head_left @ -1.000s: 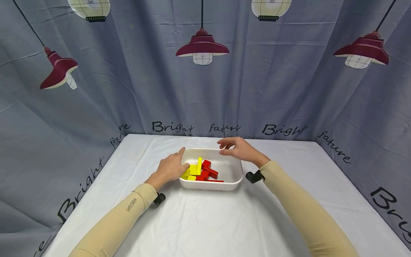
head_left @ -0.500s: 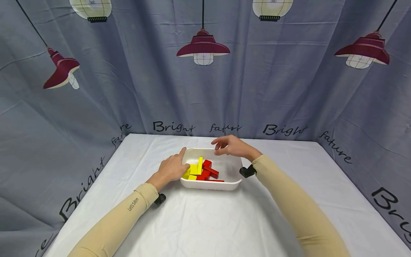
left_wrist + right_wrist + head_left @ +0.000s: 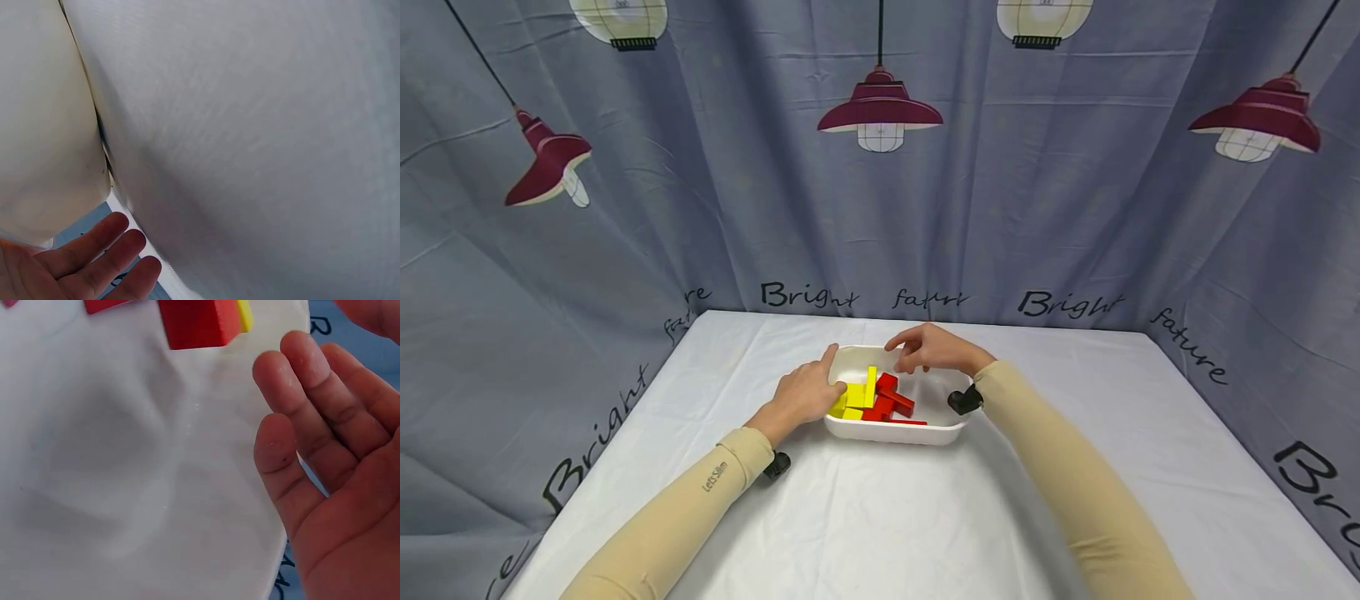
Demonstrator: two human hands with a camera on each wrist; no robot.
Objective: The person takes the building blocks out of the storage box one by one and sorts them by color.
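Note:
A white plastic bin (image 3: 946, 417) stands on the white-covered table with red wooden blocks (image 3: 887, 402) and yellow blocks (image 3: 857, 396) heaped in its left half. My left hand (image 3: 801, 392) holds the bin's left rim. Its thumb reaches over the inside near the yellow blocks, and the index finger points along the rim; in the left wrist view the other fingers (image 3: 119, 265) extend outside the wall. Over the bin's back part hovers my right hand (image 3: 936, 348), fingers loosely bent and holding nothing. A red block (image 3: 197, 322) lies beyond its fingertips in the right wrist view.
A grey-blue curtain (image 3: 760, 208) printed with lamps and lettering hangs behind and beside the table (image 3: 865, 517). Each wrist carries a small black camera, such as the one (image 3: 964, 402) over the bin's right side.
My right hand has moved left and slightly inward over the bin. The left hand stays on the rim, and the blocks lie as before. The whole view has shifted slightly.

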